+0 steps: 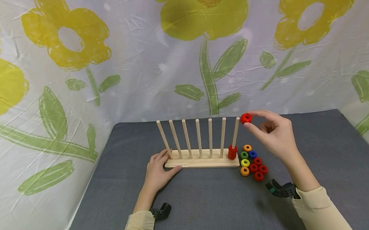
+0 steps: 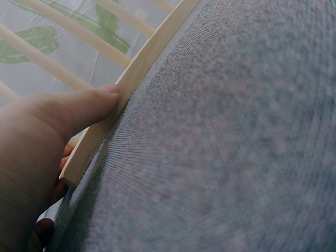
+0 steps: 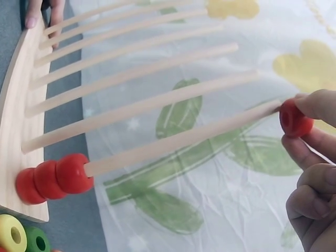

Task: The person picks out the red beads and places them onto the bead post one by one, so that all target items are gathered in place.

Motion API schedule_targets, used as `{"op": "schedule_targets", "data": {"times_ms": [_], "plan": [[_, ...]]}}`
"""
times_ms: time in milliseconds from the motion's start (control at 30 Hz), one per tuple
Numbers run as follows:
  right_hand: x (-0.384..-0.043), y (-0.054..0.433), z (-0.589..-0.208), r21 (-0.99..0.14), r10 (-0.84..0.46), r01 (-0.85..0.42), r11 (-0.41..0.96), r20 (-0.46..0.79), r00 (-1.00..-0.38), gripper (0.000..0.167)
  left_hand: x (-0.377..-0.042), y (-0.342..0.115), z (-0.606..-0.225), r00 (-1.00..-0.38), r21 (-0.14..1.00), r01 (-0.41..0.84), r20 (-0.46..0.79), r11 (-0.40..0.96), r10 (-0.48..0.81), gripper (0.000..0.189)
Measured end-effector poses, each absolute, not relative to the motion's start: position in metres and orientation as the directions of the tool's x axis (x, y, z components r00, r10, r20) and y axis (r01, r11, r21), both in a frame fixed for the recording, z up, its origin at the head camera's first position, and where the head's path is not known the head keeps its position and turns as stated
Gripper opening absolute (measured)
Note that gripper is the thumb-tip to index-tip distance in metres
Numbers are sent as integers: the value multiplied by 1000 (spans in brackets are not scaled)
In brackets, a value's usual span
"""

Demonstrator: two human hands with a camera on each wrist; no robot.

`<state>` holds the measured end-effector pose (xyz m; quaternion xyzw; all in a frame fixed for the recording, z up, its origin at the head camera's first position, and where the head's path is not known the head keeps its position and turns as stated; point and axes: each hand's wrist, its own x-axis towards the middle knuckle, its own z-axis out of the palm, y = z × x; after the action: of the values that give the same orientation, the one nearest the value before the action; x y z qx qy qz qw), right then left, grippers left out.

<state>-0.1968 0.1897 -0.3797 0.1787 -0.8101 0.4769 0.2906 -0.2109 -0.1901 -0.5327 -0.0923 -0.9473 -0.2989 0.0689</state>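
A creased, pale greyish-white fabric backdrop [image 1: 142,78], printed with large yellow flowers [image 1: 91,26], green stems [image 1: 208,78] and green leaves [image 1: 52,112], rises behind and along both sides of a flat table covered in dark grey cloth [image 1: 211,203]. Soft light leaves a faint sheen on the backdrop.

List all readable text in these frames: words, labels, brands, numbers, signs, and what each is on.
None readable.
Wooden peg stand, held red ring, backdrop: no lettering visible.
Right wrist device: green patch, too small to tell if it bears text.
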Motion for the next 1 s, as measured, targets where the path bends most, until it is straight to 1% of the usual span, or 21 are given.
{"op": "schedule_targets", "data": {"times_ms": [367, 800, 1000], "plan": [[-199, 188, -375, -662, -21, -569, 488, 643, -766, 34, -211, -191, -531, -974, 561, 216, 178, 799, 138, 72], [-203, 185, -376, -672, -27, -583, 457, 644, -764, 33, -209, -191, -530, -979, 567, 198, 150, 800, 136, 77], [-204, 184, -375, -665, -36, -581, 470, 643, -765, 32, -210, -190, -530, -980, 571, 197, 144, 797, 139, 76]]}}
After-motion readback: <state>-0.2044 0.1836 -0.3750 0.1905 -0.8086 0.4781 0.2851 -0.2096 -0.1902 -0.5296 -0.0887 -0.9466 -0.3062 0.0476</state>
